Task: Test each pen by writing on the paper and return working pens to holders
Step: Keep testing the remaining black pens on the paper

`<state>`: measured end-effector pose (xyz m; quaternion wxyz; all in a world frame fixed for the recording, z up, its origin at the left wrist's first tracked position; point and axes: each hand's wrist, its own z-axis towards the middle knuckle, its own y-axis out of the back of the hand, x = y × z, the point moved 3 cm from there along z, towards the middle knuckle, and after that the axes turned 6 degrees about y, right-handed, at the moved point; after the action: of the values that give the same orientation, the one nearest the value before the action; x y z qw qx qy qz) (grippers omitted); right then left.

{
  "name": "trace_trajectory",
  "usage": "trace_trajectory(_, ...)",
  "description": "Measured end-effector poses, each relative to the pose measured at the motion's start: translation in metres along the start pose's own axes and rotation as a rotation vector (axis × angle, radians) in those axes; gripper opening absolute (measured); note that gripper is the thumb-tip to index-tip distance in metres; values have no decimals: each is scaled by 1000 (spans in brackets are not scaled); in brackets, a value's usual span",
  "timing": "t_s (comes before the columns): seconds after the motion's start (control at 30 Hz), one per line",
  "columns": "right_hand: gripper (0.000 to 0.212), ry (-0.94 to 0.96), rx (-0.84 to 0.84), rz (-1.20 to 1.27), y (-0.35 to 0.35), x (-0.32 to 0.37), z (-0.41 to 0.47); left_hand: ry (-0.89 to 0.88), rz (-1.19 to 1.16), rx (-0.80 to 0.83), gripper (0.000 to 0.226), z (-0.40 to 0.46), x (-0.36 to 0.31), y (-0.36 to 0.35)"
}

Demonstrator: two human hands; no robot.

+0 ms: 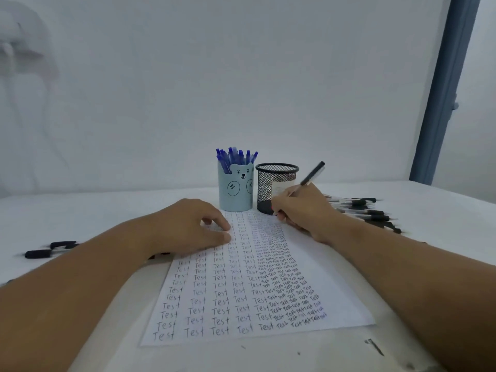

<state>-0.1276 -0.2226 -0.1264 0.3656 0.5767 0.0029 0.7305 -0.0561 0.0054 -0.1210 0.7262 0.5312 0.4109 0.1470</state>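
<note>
Two holders at the far edge of the white sheet of paper [308, 264]: light blue cylindrical cup with a bear face [236, 189], filled with upright blue-capped pens [236, 157]; black wire-mesh cup [273, 186] just to its right, no pens visible inside. Sheet flat on the white tabletop [442, 264], covered in columns of the handwritten word "Test", larger on the left, smaller and crowded toward the right. Right hand [303, 210] at the sheet's far right corner, fingers closed in a writing grip around a black-capped pen with a clear barrel [312, 174]; barrel tilted up and to the right, tip hidden behind the fingers near the top of the rightmost columns, just in front of the mesh cup. Left hand [193, 226] palm down on the upper left part of the sheet, fingers loosely curled, fingertips pressed to the paper, nothing gripped. Loose pile of black-capped pens [367, 210] on the tabletop right of the writing hand, well apart from the holders. Several dark pen caps or pens [51, 249] on the tabletop at far left, beyond the left forearm; too blurred to tell which.
</note>
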Motion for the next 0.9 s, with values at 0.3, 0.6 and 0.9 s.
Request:
trace_trajectory(0.3, 22, -13, -15, -72, -2, -7, 5, 53, -87, 32, 16, -12, 4, 5)
trace_trajectory(0.6, 19, -54, 6, -45, -2, -8, 5, 31, -139, 25, 14, -15, 6, 7)
trace_trajectory(0.9, 25, -11, -2, -108, -3, -9, 6, 58, -175, 11, 11, -18, 6, 7)
